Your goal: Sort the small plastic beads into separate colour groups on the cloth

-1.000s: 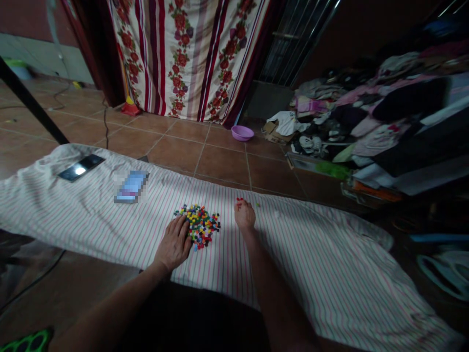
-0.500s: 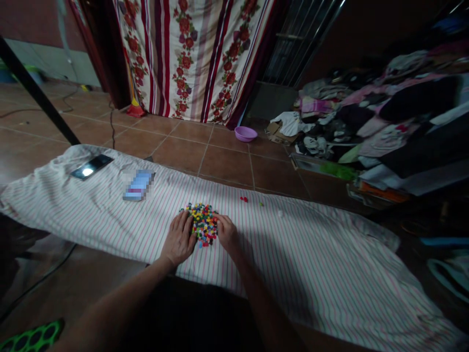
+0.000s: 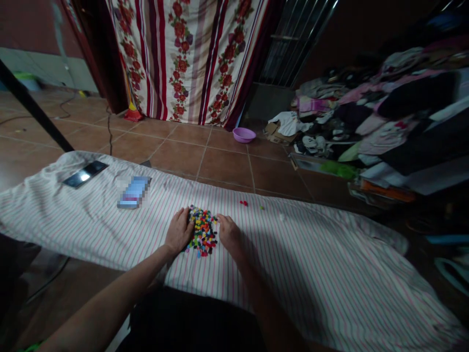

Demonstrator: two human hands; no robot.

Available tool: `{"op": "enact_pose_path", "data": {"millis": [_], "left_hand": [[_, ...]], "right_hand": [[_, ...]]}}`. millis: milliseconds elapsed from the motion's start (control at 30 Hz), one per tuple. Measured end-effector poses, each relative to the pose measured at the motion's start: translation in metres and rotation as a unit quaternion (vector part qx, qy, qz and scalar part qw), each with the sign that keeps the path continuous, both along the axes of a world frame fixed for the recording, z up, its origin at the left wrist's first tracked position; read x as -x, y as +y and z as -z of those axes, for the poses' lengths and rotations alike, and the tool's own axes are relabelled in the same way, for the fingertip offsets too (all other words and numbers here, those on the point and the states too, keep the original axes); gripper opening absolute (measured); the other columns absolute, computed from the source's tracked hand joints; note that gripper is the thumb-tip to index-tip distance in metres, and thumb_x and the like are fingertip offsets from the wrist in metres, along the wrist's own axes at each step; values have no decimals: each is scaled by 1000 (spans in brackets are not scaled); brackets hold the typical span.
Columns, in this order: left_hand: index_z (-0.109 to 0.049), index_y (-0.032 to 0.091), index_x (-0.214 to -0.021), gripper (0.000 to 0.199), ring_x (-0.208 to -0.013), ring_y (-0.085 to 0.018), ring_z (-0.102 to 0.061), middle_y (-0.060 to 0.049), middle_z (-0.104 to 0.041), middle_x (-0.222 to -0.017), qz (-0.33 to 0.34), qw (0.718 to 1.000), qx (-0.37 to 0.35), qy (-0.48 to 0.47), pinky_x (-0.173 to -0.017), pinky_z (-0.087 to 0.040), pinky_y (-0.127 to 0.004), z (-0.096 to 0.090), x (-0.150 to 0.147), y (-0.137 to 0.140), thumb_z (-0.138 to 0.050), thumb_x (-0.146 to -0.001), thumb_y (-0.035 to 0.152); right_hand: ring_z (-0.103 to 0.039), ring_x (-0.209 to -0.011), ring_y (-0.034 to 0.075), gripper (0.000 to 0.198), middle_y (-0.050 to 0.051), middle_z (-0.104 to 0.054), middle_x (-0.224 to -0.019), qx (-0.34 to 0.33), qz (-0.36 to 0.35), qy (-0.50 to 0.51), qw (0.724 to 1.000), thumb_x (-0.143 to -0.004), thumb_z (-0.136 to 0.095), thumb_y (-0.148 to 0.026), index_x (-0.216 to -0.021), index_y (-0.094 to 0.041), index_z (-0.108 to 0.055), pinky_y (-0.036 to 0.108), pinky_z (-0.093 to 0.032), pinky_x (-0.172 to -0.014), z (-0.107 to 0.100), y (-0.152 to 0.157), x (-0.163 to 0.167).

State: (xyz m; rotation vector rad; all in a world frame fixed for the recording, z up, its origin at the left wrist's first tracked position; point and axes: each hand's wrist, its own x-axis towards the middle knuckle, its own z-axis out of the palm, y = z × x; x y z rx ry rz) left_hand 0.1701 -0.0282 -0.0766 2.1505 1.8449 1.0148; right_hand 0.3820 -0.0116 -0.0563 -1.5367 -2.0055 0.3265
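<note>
A loose heap of small, many-coloured beads or plastic bits (image 3: 203, 230) lies on a striped cloth (image 3: 311, 274); they are too small to tell their exact kind. My left hand (image 3: 179, 231) rests along the heap's left edge, fingers stretched out and touching the bits. At the upper right edge is my right hand (image 3: 229, 233), its fingers loosely bent and the fingertips near the outermost bits. I see nothing held in either hand. Apart from the heap, on the far right side, lie red bits (image 3: 244, 203), a green one (image 3: 261, 208) and a small white one (image 3: 282, 216).
A phone with a lit, blurred screen (image 3: 134, 192) and a dark, shiny flat device (image 3: 85, 174) lie on the cloth to the left. Beyond stand a purple basin (image 3: 244, 135) and a floral curtain (image 3: 179, 58). Clothes are piled (image 3: 366, 107) at the right.
The heap has become narrower and longer between my hands. My right fingertips have shifted slightly at its upper right edge. The camera view has moved a little.
</note>
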Motion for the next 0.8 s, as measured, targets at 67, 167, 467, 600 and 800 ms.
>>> {"op": "enact_pose_path", "data": {"millis": [67,167,467,600,800], "left_hand": [[-39,12,-136,51,-124,-27,-50,-16,-55,-131,23,999,23,-43,-101,-44,-48,-3,-5,6,-42,-88,29],[-35,13,-138,58,-112,-23,-57,-14,-61,-122,52,989,69,-121,-96,-48,-45,-11,-10,11,-46,-81,20],[-40,22,-137,54,-123,-25,-49,-11,-53,-132,115,987,41,-102,-103,-42,-46,-58,5,-32,-49,-86,35],[-37,21,-139,80,-114,-31,-52,-16,-50,-129,35,998,25,47,-93,-47,-48,-50,22,-78,-64,-73,56],[-29,20,-142,73,-105,-27,-56,-13,-53,-116,44,994,68,69,-87,-51,-43,-30,15,-79,-61,-79,37]], "right_hand": [[-61,-101,19,42,10,-67,-102,4,-32,1,999,-83,-38,-4,-113,-17,-64,31,-48,-93,-3,7,14],[-61,-102,18,42,9,-67,-105,20,-73,34,997,-83,-38,-5,-112,-18,-65,32,-48,-94,-8,13,31],[-63,-88,18,37,7,-63,-108,34,-96,92,991,-82,-54,-19,-118,-22,-60,33,-54,-80,-28,-47,9],[-63,-81,18,55,7,-60,-108,53,-40,18,998,-74,-69,-30,-127,-26,-53,33,-54,-71,-19,-77,-9],[-63,-83,19,63,8,-60,-106,86,-33,-32,995,-72,-72,-31,-131,-23,-50,29,-52,-68,-21,-68,11]]}}
